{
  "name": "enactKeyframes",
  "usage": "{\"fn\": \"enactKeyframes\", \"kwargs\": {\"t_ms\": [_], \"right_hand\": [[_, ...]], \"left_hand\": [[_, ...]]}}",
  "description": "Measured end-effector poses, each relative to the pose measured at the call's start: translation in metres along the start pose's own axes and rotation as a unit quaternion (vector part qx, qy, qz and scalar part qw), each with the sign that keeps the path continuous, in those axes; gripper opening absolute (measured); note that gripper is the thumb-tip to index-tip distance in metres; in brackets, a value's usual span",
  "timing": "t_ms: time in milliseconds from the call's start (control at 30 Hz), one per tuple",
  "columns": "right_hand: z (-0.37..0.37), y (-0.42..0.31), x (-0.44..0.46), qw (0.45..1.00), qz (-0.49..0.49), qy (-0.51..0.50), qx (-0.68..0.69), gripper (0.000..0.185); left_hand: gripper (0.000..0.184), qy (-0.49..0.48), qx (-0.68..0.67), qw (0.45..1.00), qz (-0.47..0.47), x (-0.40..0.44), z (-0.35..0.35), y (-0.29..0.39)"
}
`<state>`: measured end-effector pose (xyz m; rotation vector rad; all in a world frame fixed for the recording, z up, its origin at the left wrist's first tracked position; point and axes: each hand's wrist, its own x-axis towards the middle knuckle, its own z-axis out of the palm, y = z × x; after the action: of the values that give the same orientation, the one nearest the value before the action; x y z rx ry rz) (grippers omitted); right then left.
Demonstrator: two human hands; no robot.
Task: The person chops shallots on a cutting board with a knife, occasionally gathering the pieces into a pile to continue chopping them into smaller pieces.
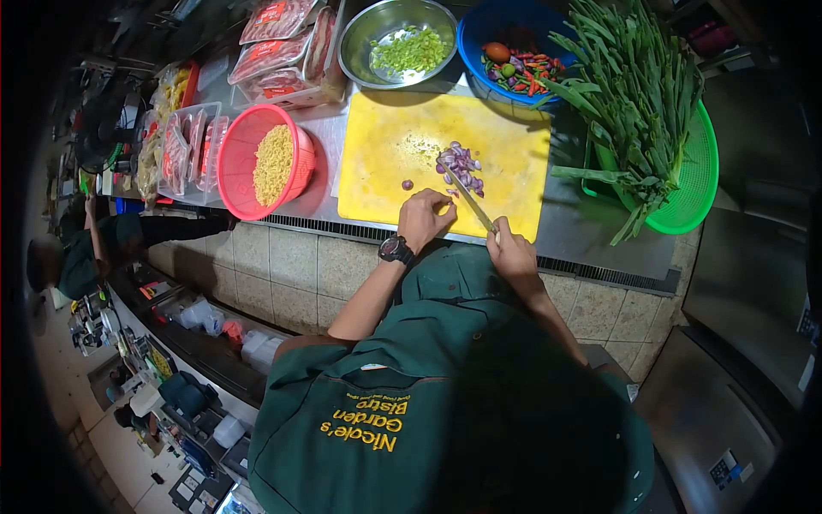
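Observation:
My right hand (pixel 512 254) grips the handle of a knife (pixel 473 201), whose blade slants up and left over the yellow cutting board (pixel 377 163). Its tip end lies against a pile of chopped purple shallots (pixel 461 164). My left hand (pixel 424 218), with a black watch on the wrist, rests at the board's near edge, left of the blade. The fingers are curled together, and what they hold, if anything, is hidden. A small pinkish shallot piece (pixel 452 192) lies by the fingertips. One small round shallot piece (pixel 408 184) sits apart, above this hand.
Behind the board stand a steel bowl (pixel 351 53) of chopped greens and a blue basin (pixel 469 53) with chillies. A green basket (pixel 704 176) holds long leafy stalks at right. At left are a pink basket (pixel 235 158) of yellow bits and packed meat (pixel 282 56). Another person (pixel 77 248) stands far left.

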<state>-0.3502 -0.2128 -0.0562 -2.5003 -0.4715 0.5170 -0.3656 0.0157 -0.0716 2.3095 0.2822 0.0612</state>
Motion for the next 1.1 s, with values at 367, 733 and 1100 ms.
{"fn": "enactKeyframes", "kwargs": {"t_ms": [367,733,1100], "right_hand": [[0.000,-0.002,-0.001,1.000,0.016,-0.016,0.005,0.021],[-0.001,-0.001,-0.006,0.999,0.037,-0.019,0.025,0.022],[0.000,0.011,-0.014,0.995,-0.094,0.002,-0.034,0.022]], "left_hand": [[0.020,0.043,-0.026,0.999,-0.019,0.000,0.010,-0.001],[0.017,0.049,-0.053,0.997,-0.032,0.002,0.010,-0.004],[0.022,0.158,-0.011,0.987,-0.025,-0.008,-0.042,-0.046]]}}
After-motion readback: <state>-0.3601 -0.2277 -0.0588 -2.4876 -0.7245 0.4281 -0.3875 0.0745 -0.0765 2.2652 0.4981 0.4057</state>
